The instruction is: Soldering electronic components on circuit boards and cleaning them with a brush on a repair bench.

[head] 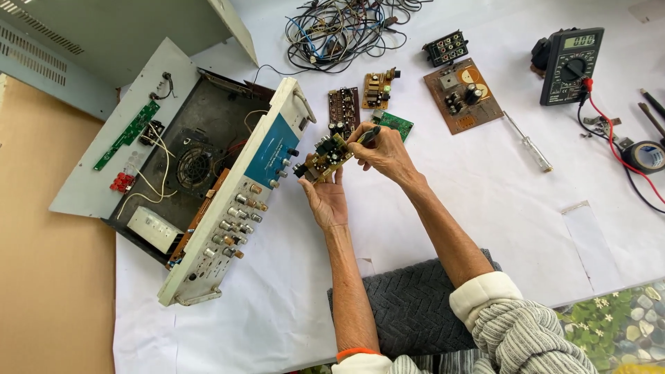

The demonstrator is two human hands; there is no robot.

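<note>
Fingers of left hand (327, 197) cup small circuit board (324, 158) from below, long axis tilted toward upper right; right hand (383, 151), above-right, pinches dark tool (369, 134) touching board's upper end.

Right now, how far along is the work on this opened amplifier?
Done: the amplifier chassis lies open, cover off, and several circuit boards lie out on the white sheet. In hand: the left hand holds a small board while the right hand puts a dark-handled tool to it. Left: wiring and a green board remain in the chassis.
</note>
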